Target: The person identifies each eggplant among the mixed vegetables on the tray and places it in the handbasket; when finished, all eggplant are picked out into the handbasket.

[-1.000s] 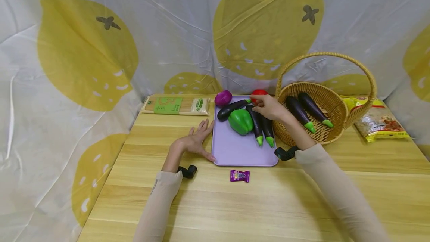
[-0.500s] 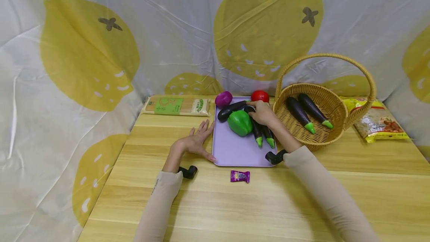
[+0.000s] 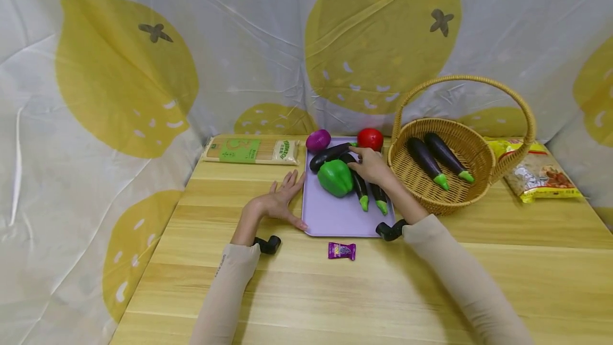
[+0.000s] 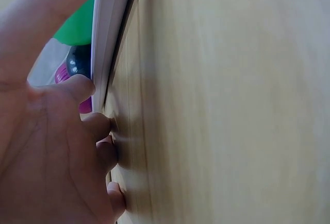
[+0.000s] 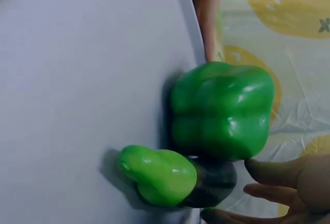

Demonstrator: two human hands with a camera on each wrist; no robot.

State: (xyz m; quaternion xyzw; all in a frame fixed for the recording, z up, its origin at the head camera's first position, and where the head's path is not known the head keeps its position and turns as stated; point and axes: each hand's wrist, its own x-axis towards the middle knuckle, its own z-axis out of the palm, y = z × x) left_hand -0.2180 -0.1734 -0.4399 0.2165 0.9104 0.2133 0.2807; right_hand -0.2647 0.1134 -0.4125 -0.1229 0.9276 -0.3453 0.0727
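Judged partway: basket [image 3: 466,144] holds a pair of eggplants [image 3: 425,160]; tray [image 3: 330,218] has three left, namely left eggplant [image 3: 329,157], middle eggplant [image 3: 359,187] and right eggplant [image 3: 378,196]. Left grip [image 3: 282,201] spread against tray edge; right grip [image 3: 375,168] at middle eggplant, cannot tell if pinching. Right eggplant's upper end hidden behind right grip.

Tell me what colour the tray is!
Light purple; the tray shows best in the head view.
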